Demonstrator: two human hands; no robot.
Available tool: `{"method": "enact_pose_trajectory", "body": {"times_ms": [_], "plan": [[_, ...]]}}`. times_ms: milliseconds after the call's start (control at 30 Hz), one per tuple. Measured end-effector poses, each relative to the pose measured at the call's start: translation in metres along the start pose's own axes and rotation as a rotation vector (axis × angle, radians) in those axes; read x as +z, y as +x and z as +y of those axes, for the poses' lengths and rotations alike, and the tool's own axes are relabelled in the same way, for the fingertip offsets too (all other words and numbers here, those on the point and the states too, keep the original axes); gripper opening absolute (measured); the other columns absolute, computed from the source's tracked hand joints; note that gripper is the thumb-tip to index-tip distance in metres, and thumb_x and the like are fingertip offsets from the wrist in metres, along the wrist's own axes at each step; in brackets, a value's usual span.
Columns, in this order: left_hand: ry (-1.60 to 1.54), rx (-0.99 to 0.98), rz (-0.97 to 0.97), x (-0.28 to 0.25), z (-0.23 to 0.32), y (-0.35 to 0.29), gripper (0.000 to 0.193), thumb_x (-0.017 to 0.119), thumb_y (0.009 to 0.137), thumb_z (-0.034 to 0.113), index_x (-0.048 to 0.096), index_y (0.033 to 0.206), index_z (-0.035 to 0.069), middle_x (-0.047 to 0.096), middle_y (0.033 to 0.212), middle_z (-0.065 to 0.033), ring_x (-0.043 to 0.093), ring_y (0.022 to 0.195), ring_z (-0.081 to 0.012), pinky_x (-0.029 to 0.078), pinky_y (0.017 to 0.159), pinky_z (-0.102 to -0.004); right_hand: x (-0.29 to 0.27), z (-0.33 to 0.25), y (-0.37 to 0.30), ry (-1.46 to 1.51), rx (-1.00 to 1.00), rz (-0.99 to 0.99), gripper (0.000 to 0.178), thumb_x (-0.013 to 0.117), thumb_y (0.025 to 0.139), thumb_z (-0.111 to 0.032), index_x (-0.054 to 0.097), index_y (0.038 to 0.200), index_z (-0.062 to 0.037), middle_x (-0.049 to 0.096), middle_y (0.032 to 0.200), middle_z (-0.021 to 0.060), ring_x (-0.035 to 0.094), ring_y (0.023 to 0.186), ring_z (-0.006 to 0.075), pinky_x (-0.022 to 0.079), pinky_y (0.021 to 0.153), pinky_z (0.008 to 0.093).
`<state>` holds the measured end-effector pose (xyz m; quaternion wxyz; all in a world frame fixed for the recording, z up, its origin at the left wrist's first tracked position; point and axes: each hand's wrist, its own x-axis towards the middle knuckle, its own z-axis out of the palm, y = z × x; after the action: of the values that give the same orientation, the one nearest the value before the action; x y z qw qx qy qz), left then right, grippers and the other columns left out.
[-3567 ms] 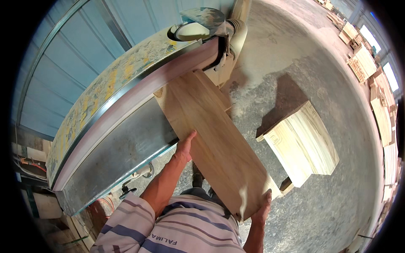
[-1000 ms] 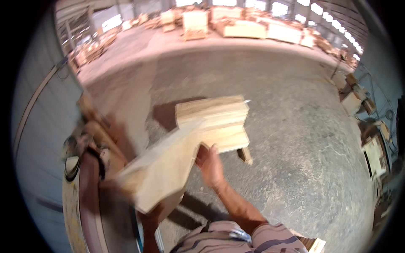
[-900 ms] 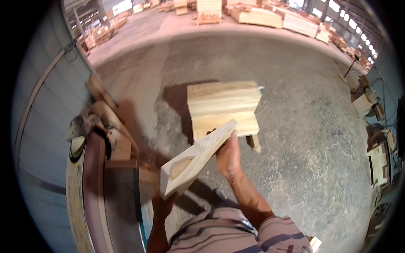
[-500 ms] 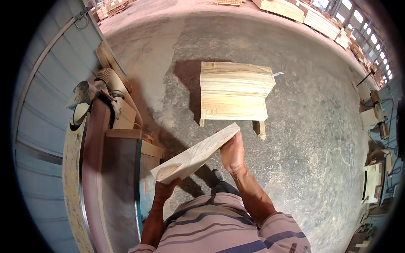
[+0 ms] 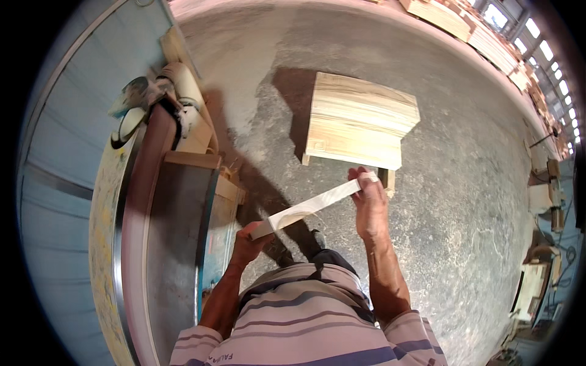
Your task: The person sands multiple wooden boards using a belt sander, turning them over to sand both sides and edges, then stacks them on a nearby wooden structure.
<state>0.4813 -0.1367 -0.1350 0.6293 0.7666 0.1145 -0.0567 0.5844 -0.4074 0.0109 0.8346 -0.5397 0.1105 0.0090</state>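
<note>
A pale wooden board (image 5: 317,204) is held in front of my body, seen nearly edge-on and slanting up toward the right. A shallow curved hollow shows near its left end. My left hand (image 5: 249,241) grips the lower left end, with the fingers partly hidden by the wood. Around the upper right end my right hand (image 5: 370,204) is closed. Beyond the board, a stack of pale wooden boards (image 5: 360,119) rests on low wooden supports on the floor. The near left corner of its top board carries a carved square pattern.
At my left stands a belt sander (image 5: 141,219) with a long reddish-brown belt, beside a blue metal wall (image 5: 67,152). Timber stacks (image 5: 452,24) line the far right. Tools and wooden parts (image 5: 530,290) lie along the right side of the concrete floor (image 5: 452,238).
The board has tipped from showing its broad face to nearly edge-on. Both hands have moved right with it, still gripping its ends. My view has shifted a little.
</note>
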Motion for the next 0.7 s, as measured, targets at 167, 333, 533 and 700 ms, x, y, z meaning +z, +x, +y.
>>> {"method": "enact_pose_trajectory", "body": {"times_ms": [167,333,533,700], "plan": [[0.027,0.068,0.012,-0.001,-0.001,-0.004,0.030,0.073,0.070,0.007,0.062,0.098,0.005,0.063,0.085,-0.0025,0.056,0.081,-0.0090,0.046,0.072,-0.0257,-0.004,0.005,0.007,0.063,0.080,0.014,0.042,0.038,0.090,-0.033,0.052,0.112,-0.0001,0.057,0.109,0.0139,0.051,0.105,0.0236,0.037,0.092,0.0389],[-0.011,0.007,0.029,0.002,0.000,-0.005,0.030,0.072,0.071,0.007,0.062,0.100,0.005,0.063,0.086,-0.0004,0.056,0.079,-0.0084,0.046,0.070,-0.0253,-0.008,0.007,0.014,0.160,0.096,-0.034,0.046,0.036,0.091,-0.037,0.051,0.112,0.0019,0.057,0.110,0.0156,0.052,0.105,0.0253,0.038,0.091,0.0401],[-0.134,-0.036,0.008,0.005,0.012,-0.008,0.033,0.070,0.074,0.007,0.061,0.106,0.005,0.063,0.090,0.0009,0.056,0.080,-0.0071,0.046,0.068,-0.0242,0.008,-0.007,0.003,-0.160,0.009,-0.080,0.050,0.045,0.089,-0.037,0.049,0.115,0.0051,0.057,0.110,0.0164,0.052,0.105,0.0241,0.038,0.092,0.0393],[-0.096,0.066,0.055,0.006,0.033,-0.008,0.035,0.070,0.074,0.008,0.061,0.108,0.006,0.064,0.097,-0.0019,0.058,0.088,-0.0099,0.047,0.076,-0.0257,0.010,-0.015,0.008,-0.015,0.002,-0.131,0.063,0.046,0.088,-0.042,0.038,0.125,0.0078,0.048,0.121,0.0218,0.043,0.117,0.0297,0.034,0.098,0.0427]]}}
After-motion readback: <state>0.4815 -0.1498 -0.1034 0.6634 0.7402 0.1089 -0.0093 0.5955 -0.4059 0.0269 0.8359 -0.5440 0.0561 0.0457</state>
